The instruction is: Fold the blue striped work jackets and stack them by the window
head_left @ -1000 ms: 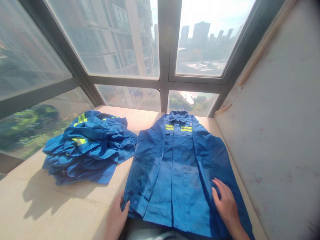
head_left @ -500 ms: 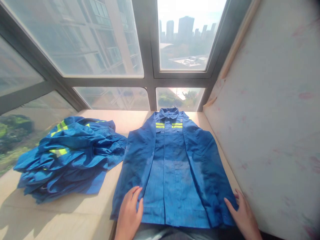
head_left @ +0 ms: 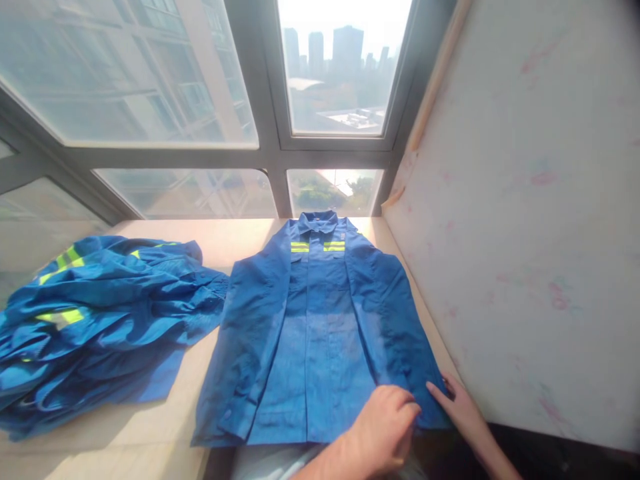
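Note:
A blue work jacket (head_left: 325, 347) with yellow reflective strips on the chest lies front up, its collar towards the window. Its sleeves lie along the two sides of the front, and its hem is nearest me. My left hand (head_left: 387, 423) reaches across to the lower right of the jacket, its fingers curled closed near the right-hand sleeve's end. What they hold, if anything, is hidden. At that sleeve's outer edge is my right hand (head_left: 457, 407), thumb on the cloth and fingers apart from it at the edge.
To the left, a crumpled heap of blue garments (head_left: 110, 320) with yellow strips lies on the pale wooden surface (head_left: 190, 380). Framed windows (head_left: 270, 153) rise behind. A whitish wall (head_left: 530, 253) stands close on the right.
My left hand has left the jacket's left-hand sleeve and crossed to the right, its fingers now curled. My right hand stays by the right-hand sleeve's edge. The view has shifted rightward.

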Action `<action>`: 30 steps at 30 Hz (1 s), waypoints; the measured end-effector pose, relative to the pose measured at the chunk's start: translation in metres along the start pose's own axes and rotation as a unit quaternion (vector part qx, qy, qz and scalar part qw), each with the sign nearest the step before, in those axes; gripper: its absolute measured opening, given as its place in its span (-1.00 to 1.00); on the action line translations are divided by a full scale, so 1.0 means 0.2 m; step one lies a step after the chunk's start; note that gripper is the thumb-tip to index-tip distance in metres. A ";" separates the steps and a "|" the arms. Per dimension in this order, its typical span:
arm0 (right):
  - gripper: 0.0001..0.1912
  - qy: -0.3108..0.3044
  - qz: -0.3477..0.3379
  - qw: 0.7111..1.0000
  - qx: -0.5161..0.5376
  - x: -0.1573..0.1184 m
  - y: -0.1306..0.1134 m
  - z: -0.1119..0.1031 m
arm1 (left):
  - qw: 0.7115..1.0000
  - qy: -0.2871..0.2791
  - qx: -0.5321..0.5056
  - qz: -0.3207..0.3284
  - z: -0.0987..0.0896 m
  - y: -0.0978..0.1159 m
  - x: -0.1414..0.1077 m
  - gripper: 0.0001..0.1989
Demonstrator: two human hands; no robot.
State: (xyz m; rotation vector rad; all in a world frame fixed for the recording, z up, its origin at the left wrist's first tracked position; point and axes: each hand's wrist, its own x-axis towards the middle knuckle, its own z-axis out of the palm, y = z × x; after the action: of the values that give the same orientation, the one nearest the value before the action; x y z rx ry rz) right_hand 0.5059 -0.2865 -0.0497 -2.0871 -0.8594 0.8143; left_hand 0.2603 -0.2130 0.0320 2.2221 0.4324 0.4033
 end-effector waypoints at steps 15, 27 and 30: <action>-0.42 -0.012 0.008 0.993 -0.115 -0.02 -0.03 -0.03 | 0.995 -0.005 -0.055 -0.080 0.21 -0.08 0.21 -0.44; -0.33 -0.122 0.058 0.989 0.061 -0.07 -0.22 -0.04 | 0.910 0.048 -0.255 -0.323 0.20 -0.11 0.35 -0.49; -0.38 -0.163 0.030 0.982 0.096 -0.05 -0.27 -0.03 | 0.869 0.082 -0.282 -0.399 0.23 -0.17 0.39 -0.48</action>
State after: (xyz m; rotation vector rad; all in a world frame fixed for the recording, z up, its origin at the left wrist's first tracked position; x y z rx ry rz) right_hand 0.4880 -0.2694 -0.0004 -1.8454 -0.8524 1.2451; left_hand 0.3428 -0.1893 -0.0107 1.2908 1.1106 0.2195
